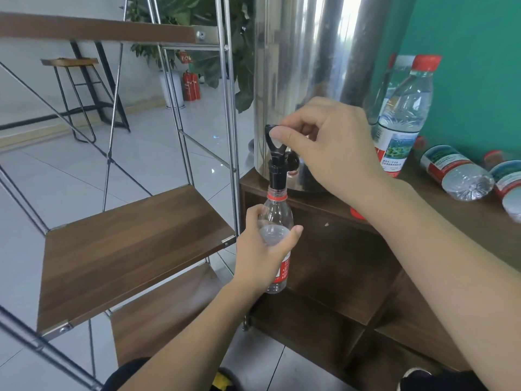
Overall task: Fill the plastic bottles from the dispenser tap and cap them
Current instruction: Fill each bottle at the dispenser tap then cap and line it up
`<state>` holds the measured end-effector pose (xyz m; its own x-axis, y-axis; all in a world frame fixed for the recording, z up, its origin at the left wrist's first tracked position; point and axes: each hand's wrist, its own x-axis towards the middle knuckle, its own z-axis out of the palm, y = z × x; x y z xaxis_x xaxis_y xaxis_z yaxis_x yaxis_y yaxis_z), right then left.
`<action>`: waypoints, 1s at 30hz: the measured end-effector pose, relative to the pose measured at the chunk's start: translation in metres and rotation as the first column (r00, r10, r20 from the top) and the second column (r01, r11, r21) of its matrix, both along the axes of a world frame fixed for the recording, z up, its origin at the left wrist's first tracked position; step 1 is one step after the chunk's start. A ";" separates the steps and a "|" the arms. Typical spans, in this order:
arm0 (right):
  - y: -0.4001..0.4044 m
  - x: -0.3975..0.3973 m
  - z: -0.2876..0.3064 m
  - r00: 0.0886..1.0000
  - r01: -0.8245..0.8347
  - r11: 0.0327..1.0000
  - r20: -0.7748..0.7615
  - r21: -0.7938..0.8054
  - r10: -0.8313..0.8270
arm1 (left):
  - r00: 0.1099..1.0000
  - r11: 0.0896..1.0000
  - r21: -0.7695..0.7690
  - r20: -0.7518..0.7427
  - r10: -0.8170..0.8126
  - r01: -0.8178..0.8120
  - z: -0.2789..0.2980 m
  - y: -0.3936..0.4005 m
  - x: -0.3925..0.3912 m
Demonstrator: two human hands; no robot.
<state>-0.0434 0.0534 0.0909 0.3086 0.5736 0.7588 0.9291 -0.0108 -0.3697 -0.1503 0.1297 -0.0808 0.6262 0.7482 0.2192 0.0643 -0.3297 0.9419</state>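
Left hand (260, 253) wrapped round open bottle (275, 218), mouth directly under tap (277, 167). Right hand (332, 148) pinching tap lever (272, 131). Water stream indiscernible. Red cap (355, 214) on desk (465, 221), mostly hidden behind right wrist.

Looks like an office break area or lobby. Glossy tiled floor (158, 153), bar stool (74, 80) at a high counter, red fire extinguishers (191, 86) by a big potted plant (208, 38), metal-frame shelf unit (135, 244), steel dispenser urn (310, 66) on a wooden cubby cabinet (338, 266), teal wall (479, 38).
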 end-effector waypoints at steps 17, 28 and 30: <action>-0.031 0.008 -0.052 0.974 -0.132 0.989 0.195 0.067 0.117 | 0.997 0.999 -0.024 0.065 0.042 -0.040 -0.003 0.000 0.004; -0.079 0.078 -0.094 0.966 0.243 0.947 -0.037 -0.211 -0.257 | 0.994 0.998 -0.025 0.089 0.061 -0.059 -0.004 0.001 0.008; -0.085 0.082 -0.094 0.959 0.251 0.927 -0.061 -0.280 -0.278 | 0.994 0.998 -0.030 0.091 0.062 -0.060 -0.003 0.000 0.009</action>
